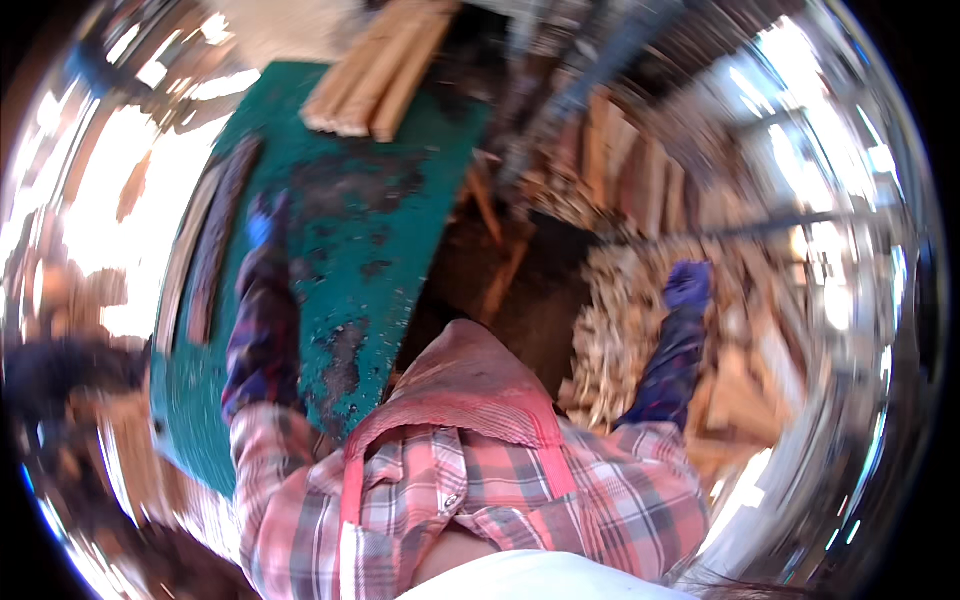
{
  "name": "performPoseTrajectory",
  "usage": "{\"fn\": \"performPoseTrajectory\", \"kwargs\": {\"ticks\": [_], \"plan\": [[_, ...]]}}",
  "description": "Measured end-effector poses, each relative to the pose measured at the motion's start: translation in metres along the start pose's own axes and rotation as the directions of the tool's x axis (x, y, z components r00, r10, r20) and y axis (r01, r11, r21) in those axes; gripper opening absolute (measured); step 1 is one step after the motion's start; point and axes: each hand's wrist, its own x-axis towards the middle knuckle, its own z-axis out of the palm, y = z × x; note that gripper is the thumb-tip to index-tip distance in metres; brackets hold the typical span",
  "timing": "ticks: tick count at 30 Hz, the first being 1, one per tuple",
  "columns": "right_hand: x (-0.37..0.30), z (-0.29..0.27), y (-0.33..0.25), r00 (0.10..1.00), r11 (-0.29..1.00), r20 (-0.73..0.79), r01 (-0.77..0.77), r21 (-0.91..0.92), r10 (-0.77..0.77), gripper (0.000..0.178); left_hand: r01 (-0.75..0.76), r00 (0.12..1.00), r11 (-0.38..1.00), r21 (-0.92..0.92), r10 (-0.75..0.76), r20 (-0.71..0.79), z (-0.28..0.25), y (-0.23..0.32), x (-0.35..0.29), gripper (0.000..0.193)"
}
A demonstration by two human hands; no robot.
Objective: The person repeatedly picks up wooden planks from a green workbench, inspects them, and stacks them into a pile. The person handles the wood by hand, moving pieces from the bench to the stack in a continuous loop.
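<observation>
The green bench (395, 235) spread beneath and to the right of the left hand (268, 220), scuffed with dark patches and flecked with debris; grit there could have snagged anything slid across it. The heap of wood pieces (615, 325) lay below and around the right hand (688, 287); its loose, uneven piling could have let pieces slip if a low one were pulled. Beyond the left hand, the pale boards (375, 75) lay side by side and seemed to run past the bench's far edge, so a knock could have tipped them. Just left of that hand, the dark strip (224, 240) and the pale strip (189, 260) risked being pushed off by an outward nudge. Both hands were gloved; the right looked curled, but blur hid whether either gripped anything.
</observation>
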Motion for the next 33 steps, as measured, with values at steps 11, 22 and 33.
{"fn": "performPoseTrajectory", "kwargs": {"ticks": [11, 22, 33], "plan": [[0.214, 0.345, 0.486, 0.942, 0.561, 0.129, -0.071, -0.825, 0.309, 0.066, 0.366, 0.914, 0.686, -0.628, -0.14, 0.38, 0.129, 0.075, 0.156, 0.054], [0.096, 0.323, 0.418, 0.485, 0.475, 0.134, -0.699, -0.534, 0.864, 0.067, 0.398, 0.81, 0.764, -0.508, -0.032, 0.586, 0.1, 0.133, -0.097, 0.057], [-0.278, 0.226, 0.425, -0.009, 0.032, 0.048, -0.608, -0.793, 0.999, 0.049, 0.346, 0.878, 0.678, -0.649, -0.478, -0.031, -0.109, 0.039, -0.362, 0.101]]}}
